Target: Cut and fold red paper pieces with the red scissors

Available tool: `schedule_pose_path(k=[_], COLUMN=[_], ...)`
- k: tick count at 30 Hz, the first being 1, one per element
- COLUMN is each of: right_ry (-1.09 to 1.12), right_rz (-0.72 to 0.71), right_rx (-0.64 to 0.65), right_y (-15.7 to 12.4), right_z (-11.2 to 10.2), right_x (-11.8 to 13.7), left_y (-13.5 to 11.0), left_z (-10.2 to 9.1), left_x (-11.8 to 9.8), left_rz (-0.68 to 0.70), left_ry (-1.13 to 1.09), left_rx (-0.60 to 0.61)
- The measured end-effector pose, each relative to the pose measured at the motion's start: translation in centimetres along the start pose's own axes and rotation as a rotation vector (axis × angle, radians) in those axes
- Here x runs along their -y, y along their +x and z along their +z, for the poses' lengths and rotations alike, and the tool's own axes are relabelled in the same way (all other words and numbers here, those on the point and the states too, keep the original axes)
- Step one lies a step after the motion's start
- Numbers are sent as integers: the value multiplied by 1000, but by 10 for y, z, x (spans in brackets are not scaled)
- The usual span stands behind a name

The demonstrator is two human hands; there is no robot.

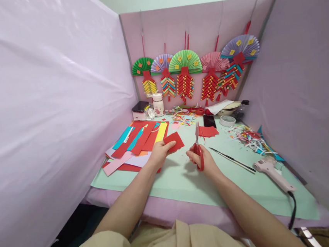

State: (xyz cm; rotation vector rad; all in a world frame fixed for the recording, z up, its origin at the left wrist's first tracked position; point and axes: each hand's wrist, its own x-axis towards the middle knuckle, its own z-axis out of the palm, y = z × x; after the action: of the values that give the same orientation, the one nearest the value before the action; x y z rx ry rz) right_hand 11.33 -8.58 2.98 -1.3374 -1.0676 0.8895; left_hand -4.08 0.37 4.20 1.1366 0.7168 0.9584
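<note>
My left hand (161, 154) pinches a piece of red paper (175, 142) between thumb and fingers, above the green table cover. A pair of red-handled scissors (198, 151) is in my right hand (207, 162), with the blades pointing up and away from me. The blades stand apart from the paper. Just beyond the scissors lie several red paper pieces (208, 131). Coloured paper strips and sheets (145, 137) in red, blue, yellow, pink and lilac are spread left of my left hand.
At the right lie a glue gun (274, 173) with a black cord, a thin black-and-white stick (232, 159) and paper scraps (249, 138). A phone (209, 121), a tape roll (227, 121) and a white jar (158, 105) stand farther back. Paper fan ornaments (184, 62) hang behind.
</note>
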Motion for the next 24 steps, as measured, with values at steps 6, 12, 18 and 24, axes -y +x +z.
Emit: schedule_pose_path(k=[6, 12, 18, 24], right_ry=[83, 51, 76, 230], right_rz=[27, 78, 89, 38], right_rx=[-84, -101, -45, 59], right_y=[5, 6, 8, 8], right_z=[-3, -3, -4, -4], right_x=[-1, -1, -7, -13], left_y=[-4, -6, -4, -2], left_z=[10, 11, 8, 6], left_x=[8, 8, 12, 14], left_rz=[-68, -103, -123, -214], left_ry=[64, 60, 33, -71], left_rx=[60, 79, 137, 177])
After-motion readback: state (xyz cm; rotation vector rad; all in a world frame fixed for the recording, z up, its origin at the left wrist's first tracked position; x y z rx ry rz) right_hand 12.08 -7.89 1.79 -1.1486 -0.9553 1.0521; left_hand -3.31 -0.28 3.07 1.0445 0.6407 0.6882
